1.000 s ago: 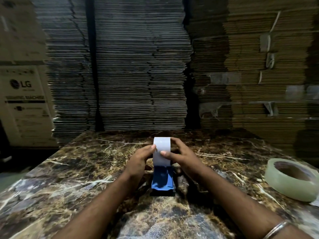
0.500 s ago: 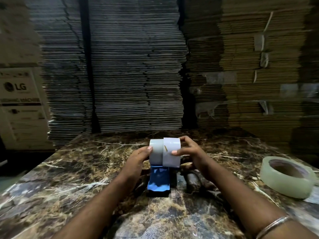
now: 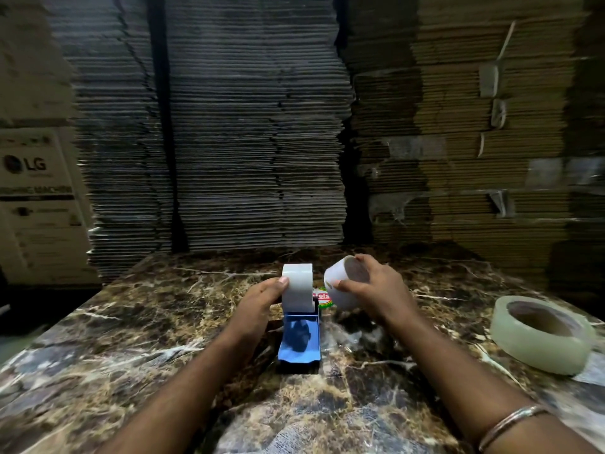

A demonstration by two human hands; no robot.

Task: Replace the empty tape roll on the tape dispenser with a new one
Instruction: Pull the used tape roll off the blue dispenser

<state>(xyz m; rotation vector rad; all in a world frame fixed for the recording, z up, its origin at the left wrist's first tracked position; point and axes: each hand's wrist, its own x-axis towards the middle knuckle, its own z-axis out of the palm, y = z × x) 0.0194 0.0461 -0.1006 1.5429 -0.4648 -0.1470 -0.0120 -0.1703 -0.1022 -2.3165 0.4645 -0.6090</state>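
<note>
A blue tape dispenser (image 3: 299, 339) stands on the marble table (image 3: 131, 339), its white hub wheel (image 3: 297, 286) upright at the far end. My left hand (image 3: 262, 298) grips the hub wheel's left side. My right hand (image 3: 370, 286) holds a thin whitish empty tape core (image 3: 339, 286) in the air just right of the hub, tilted, apart from it. A small red and green label (image 3: 322, 296) shows on the dispenser between them. A full roll of clear tape (image 3: 541, 335) lies flat at the table's right edge.
Tall stacks of flattened cardboard (image 3: 255, 126) rise behind the table's far edge. A white LG carton (image 3: 36, 204) stands at the left, beyond the table. A bangle (image 3: 510, 424) sits on my right wrist.
The empty core slid rightward off the hub and now hangs free in my right hand. My left hand kept its hold on the hub.
</note>
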